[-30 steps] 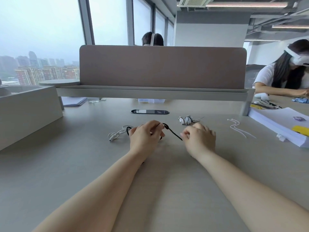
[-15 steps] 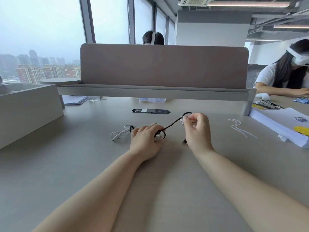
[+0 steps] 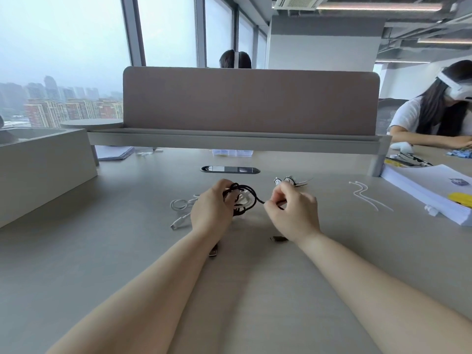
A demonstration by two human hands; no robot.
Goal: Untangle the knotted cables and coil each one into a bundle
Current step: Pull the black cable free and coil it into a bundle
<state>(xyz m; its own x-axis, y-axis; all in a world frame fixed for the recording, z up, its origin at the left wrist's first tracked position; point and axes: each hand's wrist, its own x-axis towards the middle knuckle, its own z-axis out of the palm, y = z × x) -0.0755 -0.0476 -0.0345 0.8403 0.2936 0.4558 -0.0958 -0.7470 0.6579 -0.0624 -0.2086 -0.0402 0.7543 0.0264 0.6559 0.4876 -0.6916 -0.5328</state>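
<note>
The left hand [image 3: 210, 213] is gripping the looped part of the black cable [image 3: 245, 200], with fingers curled around it; the right hand [image 3: 293, 213] is pinching the strand that is running out of the loops; the white cable [image 3: 181, 208] is lying on the desk [image 3: 127, 251], just left of the left hand; two white ties [image 3: 367, 195] are lying well right of the right hand.

A grey worktop [image 3: 255, 290] backed by a brown divider panel [image 3: 250, 100] stands beside tall windows [image 3: 63, 34] overlooking hazy city towers [image 3: 74, 111], strip lights [image 3: 378, 6] glowing on the open ceiling [image 3: 421, 26].
</note>
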